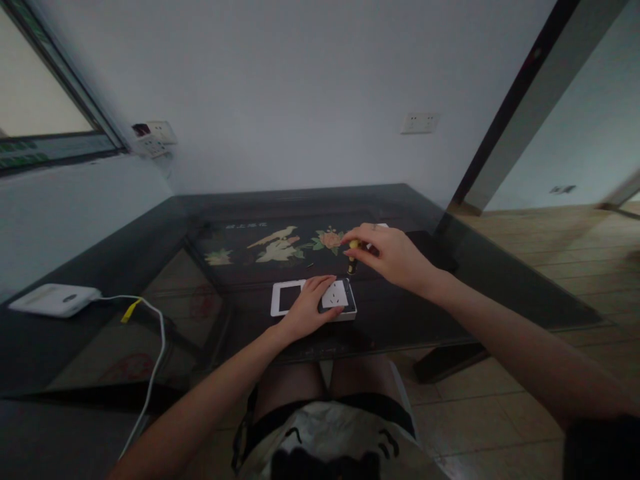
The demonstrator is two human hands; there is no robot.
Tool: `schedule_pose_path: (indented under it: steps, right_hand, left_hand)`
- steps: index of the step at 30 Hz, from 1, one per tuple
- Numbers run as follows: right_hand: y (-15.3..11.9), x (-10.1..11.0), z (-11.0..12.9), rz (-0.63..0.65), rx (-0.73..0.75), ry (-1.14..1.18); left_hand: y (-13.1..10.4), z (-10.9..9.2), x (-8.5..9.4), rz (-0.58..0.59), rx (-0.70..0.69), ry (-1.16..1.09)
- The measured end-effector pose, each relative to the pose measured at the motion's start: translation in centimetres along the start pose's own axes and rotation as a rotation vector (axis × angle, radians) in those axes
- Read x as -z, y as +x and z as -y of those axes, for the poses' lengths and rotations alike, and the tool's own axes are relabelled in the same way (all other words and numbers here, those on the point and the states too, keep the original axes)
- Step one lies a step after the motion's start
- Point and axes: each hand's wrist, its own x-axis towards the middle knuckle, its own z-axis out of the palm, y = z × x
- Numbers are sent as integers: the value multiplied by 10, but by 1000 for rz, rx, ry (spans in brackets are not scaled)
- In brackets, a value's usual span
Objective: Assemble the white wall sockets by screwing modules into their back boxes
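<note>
A white wall socket [336, 295] with a dark border lies face up on the dark glass-topped table. My left hand [310, 308] is pressed over it, with thumb and fingers on its near and far sides. Left of the socket, partly under this hand, is a white frame [277, 299] around a dark square. In my right hand [383, 253] a short yellow-and-black screwdriver [353, 265] stands roughly upright, pinched between thumb and fingers. Its lower end is close to the socket's far right corner; contact cannot be made out. A small dark sliver, perhaps a screw [311, 265], lies beyond my left hand.
A white box-shaped device [55, 300] with a white cable [163, 333] and yellow tag lies at the table's left. A dark flat object [433, 248] lies beyond my right wrist. Sockets [419, 123] are on the wall behind. The table's near edge [370, 352] is above my lap.
</note>
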Motion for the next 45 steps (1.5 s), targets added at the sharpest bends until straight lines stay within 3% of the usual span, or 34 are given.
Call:
schedule_pose_path:
  steps: [5,11,19,27,34,40,45]
  right_hand:
    - [-2,-6,4,-51,-2,-160]
    - [3,-3,1,20,-21,-63]
    - [5,-3,2,10,5,71]
    - [4,-7,4,-21,-26,-91]
    - [8,4,0,95,29,132]
    - [2,-6,0,-56,-9,-100]
    - [4,-5,-1,-13,-17,-67]
  left_hand:
    - [1,0,1,11,-21,-7]
    - [0,0,4,57,-14,9]
    - [0,-1,4,33,-18,-13]
    - [0,-1,2,29,-15,-7]
    - [-1,-3,3,24,-19,-15]
    - [2,-4,5,37,23,-42]
    - [2,-3,4,36,28,-51]
